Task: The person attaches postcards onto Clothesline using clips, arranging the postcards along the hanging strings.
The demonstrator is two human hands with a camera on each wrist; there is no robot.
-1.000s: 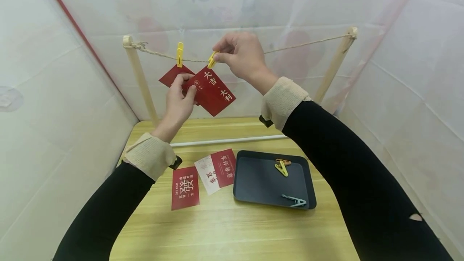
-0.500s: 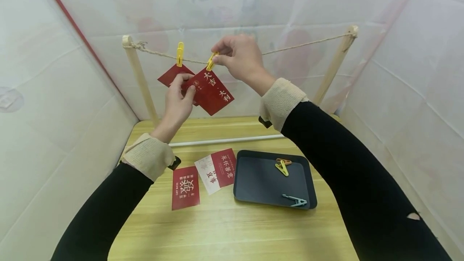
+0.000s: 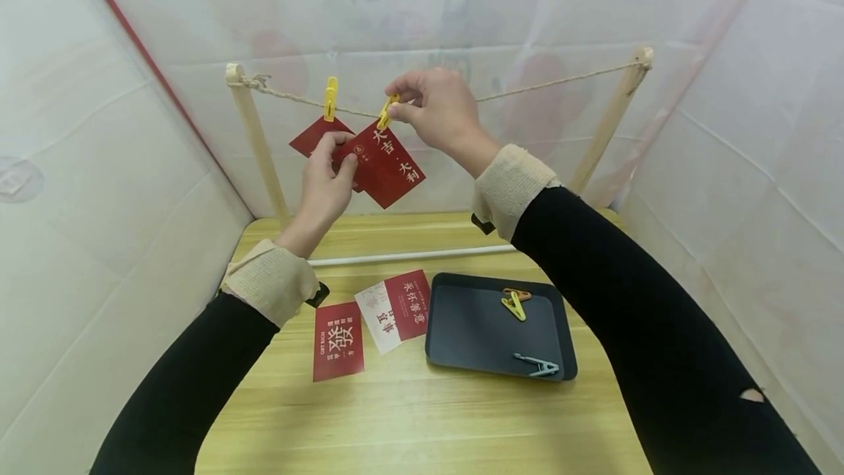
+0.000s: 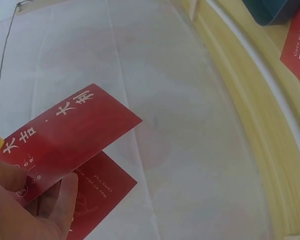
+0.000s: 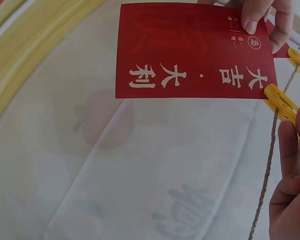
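Observation:
My left hand (image 3: 327, 178) pinches a red card (image 3: 389, 174) with white characters by its left edge, thumb in front and fingers behind. My right hand (image 3: 445, 112) pinches a yellow clothespin (image 3: 387, 113) between thumb and fingers. In the right wrist view that clothespin (image 5: 281, 102) sits at the card's corner, right where the twine (image 5: 266, 185) runs. A second red card (image 3: 310, 136) hangs behind the left hand, under another yellow clothespin (image 3: 330, 99) on the twine. Part of that card (image 4: 102, 195) shows below the held one in the left wrist view.
Two wooden posts (image 3: 258, 141) carry the twine. On the table (image 3: 422, 416) lie a red card (image 3: 338, 343) and a white-and-red pair (image 3: 393, 310). A dark tray (image 3: 471, 347) holds yellow, orange and pale blue clothespins (image 3: 537, 365). A white rod (image 3: 415, 255) crosses behind.
The right hand has lowered slightly, and the clothespin with the held card's corner has dipped a little with it. The left hand keeps its grip in about the same place.

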